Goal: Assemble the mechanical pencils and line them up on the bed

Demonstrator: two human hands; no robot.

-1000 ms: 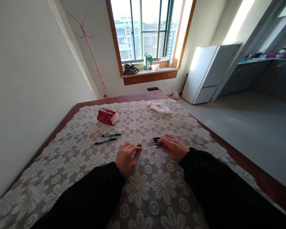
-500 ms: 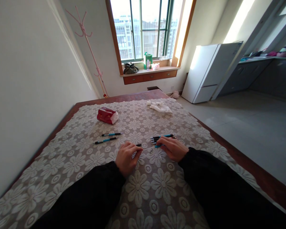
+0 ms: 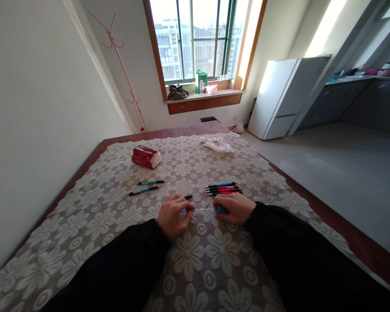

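My left hand pinches one end of a thin white refill and a black pen tip shows just past its fingers. My right hand grips a blue pen barrel at the refill's other end. Both hands rest on the floral lace tablecloth. Just beyond my right hand lies a row of several blue and red pens. Two blue pens lie to the left, apart from my hands.
A red tissue pack and a crumpled white cloth lie farther back on the table. The wall is close on the left; a white fridge stands on the right. The dark table edge runs along the right.
My right hand has drawn back toward me with the blue barrel, uncovering the row of pens. The left hand has barely moved.
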